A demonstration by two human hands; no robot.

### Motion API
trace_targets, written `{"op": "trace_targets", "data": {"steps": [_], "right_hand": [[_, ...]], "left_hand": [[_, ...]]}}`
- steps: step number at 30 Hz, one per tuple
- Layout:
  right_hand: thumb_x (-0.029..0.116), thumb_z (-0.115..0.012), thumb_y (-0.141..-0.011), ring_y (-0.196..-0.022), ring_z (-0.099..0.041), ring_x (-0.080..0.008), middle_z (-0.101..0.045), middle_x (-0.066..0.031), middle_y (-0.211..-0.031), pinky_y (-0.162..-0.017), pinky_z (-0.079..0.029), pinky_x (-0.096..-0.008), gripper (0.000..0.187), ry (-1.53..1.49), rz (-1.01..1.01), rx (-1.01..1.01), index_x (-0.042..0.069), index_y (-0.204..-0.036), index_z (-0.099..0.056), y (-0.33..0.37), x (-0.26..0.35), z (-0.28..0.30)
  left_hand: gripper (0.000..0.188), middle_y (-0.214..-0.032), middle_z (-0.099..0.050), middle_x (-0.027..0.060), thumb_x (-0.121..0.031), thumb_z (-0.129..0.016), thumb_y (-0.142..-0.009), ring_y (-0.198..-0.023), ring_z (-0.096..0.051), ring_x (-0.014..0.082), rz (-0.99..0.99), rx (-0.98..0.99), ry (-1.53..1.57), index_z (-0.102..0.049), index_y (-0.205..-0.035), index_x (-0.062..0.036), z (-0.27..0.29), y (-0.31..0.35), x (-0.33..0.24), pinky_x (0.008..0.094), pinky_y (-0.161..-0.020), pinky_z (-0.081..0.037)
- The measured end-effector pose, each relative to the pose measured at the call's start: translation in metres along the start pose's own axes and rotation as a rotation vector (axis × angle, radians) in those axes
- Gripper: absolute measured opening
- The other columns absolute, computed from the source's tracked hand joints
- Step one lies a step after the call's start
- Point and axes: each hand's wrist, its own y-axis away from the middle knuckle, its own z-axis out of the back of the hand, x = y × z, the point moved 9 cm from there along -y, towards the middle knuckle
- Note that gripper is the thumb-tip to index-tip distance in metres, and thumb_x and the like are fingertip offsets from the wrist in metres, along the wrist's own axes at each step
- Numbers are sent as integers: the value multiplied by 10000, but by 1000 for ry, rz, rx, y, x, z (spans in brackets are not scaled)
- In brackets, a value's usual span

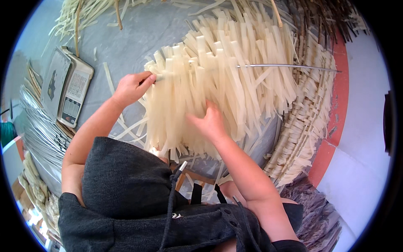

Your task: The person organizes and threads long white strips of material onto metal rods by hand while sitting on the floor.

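A thin metal rod (pixel 289 66) runs left to right through a hanging fringe of pale flat strips (pixel 214 96). The left hand (pixel 132 87) pinches its near end, fingers clamped. The right hand (pixel 210 122) rests below, fingers spread against the strips. A scale (pixel 75 94) lies further left.

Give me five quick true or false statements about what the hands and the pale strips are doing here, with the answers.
1. The left hand pinches the end of the metal rod. True.
2. The right hand holds a pair of scissors. False: it rests with spread fingers on the pale strips.
3. The strips hang threaded along the rod. True.
4. The weighing scale lies to the person's right. False: it lies to the left.
5. The scale is heaped with strips. False: its platform looks bare.
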Motion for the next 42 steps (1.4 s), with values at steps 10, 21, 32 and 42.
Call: {"op": "trace_targets", "data": {"steps": [10,21,32,42], "right_hand": [[242,-736,-749,-874,-670,-319,-698,-171,-931,-821,-516,-369,462,-666,-50,117,-32,-1103,-620,-17,-9,-16],[245,-727,-752,-769,-660,-305,-691,-169,-854,-736,-523,-371,398,-366,50,136,-33,-1025,-647,-63,10,18],[177,-669,-804,-1308,-372,-391,-342,-226,-1453,-1091,-326,-456,717,388,500,-296,-32,-1417,-360,32,89,55],[264,-707,-805,-1167,-548,-408,-535,-291,-1267,-969,-455,-435,717,-174,84,121,-72,-1349,-380,24,38,-26]], "left_hand": [[239,-761,-636,158,-197,-577,-953,-656,-588,235,-246,31,159,-670,-1046,3,-9,3,-10,324,-636,-479],[317,-935,-701,141,-358,-574,-947,-794,-658,287,-85,122,106,-687,-1119,-117,-9,-13,5,360,-745,-507],[265,-662,-466,22,-226,-601,-949,-628,-436,104,0,141,155,-581,-1173,-85,-5,-2,12,284,-600,-396],[243,-712,-523,21,-212,-573,-958,-689,-481,95,-25,202,222,-599,-1140,-52,3,4,0,266,-661,-430]]}}
